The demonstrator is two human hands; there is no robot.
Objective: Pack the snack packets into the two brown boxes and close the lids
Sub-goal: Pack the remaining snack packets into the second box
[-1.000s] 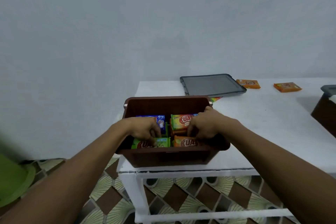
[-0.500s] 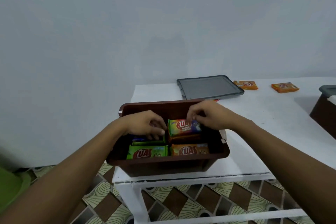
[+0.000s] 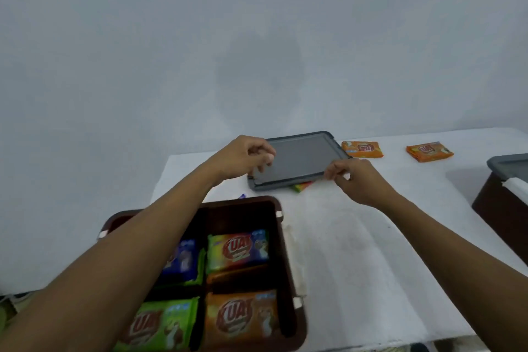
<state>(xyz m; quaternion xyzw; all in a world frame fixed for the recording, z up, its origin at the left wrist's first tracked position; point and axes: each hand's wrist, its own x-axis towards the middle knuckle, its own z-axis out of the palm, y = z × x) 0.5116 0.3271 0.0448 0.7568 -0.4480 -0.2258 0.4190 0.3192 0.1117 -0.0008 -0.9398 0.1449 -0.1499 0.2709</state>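
The open brown box [image 3: 286, 254] stands at the table's near left corner. It holds several snack packets: a green-yellow one [image 3: 237, 248], an orange one [image 3: 243, 320], a green one [image 3: 161, 326] and a blue one [image 3: 184, 260] partly under my left forearm. Behind it, a grey lid [image 3: 300, 157] lies flat on the table. My left hand [image 3: 245, 156] hovers over the lid's left end with loosely curled fingers, holding nothing. My right hand [image 3: 353, 180] pinches the lid's near right corner.
One colourful packet [image 3: 300, 186] peeks out from under the lid's front edge. Two orange packets [image 3: 362, 149] [image 3: 429, 152] lie further back on the white table [image 3: 357, 251]. A second brown box [image 3: 503, 208] with a grey lid [image 3: 508, 163] stands at the right edge.
Both hands have left the packets in the brown box and reached back to the grey lid. The view has come closer to the box.
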